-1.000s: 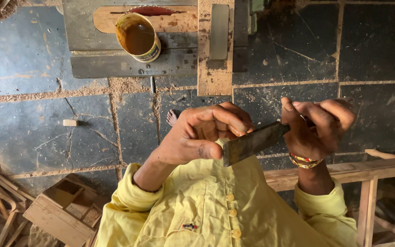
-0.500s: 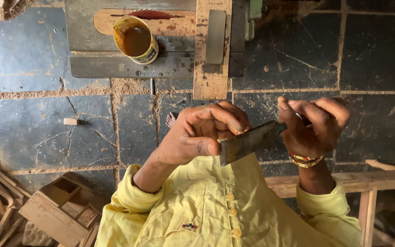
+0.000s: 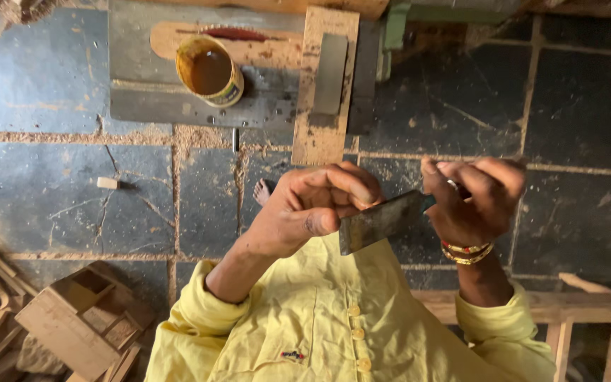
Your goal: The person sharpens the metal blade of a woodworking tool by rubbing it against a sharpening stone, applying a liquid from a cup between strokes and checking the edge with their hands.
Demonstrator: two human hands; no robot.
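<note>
"Hands first, from the head camera?"

"Left hand curls its fingers together around one end of a flat metal blade; right hand pinches the other end, fingers closed on it. The blade is held in the air above the yellow shirt, clear of the stone floor."

"Which step, would you say?"

"Looks like checking the edge by touch. A thumb drawn along it would call for a light, steady grip."

"Anything around?"

"A tin of brown liquid and a sharpening stone on a wooden board lie near the floor's far edge, well apart from both hands."
</note>
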